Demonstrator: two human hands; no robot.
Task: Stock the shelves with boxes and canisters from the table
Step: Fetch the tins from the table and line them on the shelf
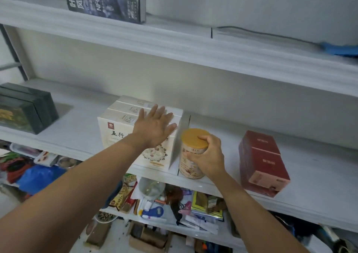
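Setting canister [188, 162] on shelf [319, 175] at frame centre, gripping its lid with right hand [205, 156], pressing spread left hand [155, 128] on white boxes [120, 125]. Next, probably: let go, slide it snug alongside.

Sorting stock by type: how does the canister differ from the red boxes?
The canister is round, cream with an orange lid; the red boxes are rectangular, dark red. The right hand grips the canister; the red boxes stand untouched. Both stand on the same shelf.
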